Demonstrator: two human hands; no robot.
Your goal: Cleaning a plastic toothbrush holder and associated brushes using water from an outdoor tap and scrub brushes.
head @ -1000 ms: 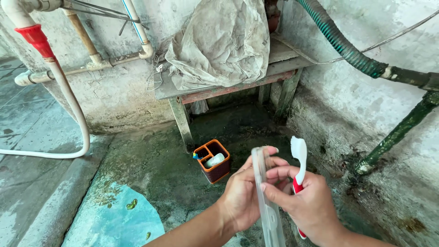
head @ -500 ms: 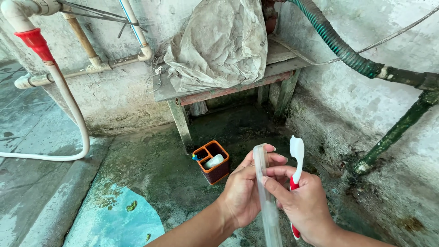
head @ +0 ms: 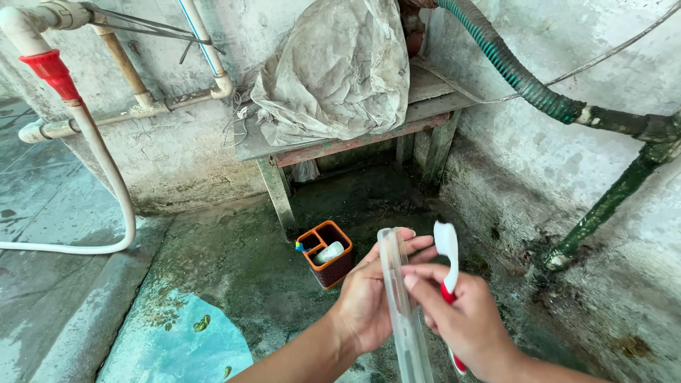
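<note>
A clear plastic strip (head: 401,305), long and flat, stands edge-on low in the middle of the view, running from the lower edge up toward 12 o'clock. The left hand (head: 365,298) cups it from the 9 o'clock side, fingers stretched behind it and past it. The right hand (head: 464,323) meets it from 3 o'clock, forefinger and thumb pinched on its near edge, while the other fingers are closed around a red-and-white brush (head: 447,273); the white brush head rises just beside the strip, at its 2 o'clock.

At 10 o'clock from the hands, near but apart, an orange divided caddy (head: 326,253) sits on the wet, green-stained concrete floor (head: 234,269), with a pale object lying in one compartment. Beyond it at 12 o'clock stands a worn tabletop (head: 440,96) carrying a crumpled grey sheet (head: 333,67). A white hose (head: 106,167) with a red fitting curves at 9 to 10 o'clock; a green ribbed hose (head: 511,67) crosses the wall at 1 to 2 o'clock.
</note>
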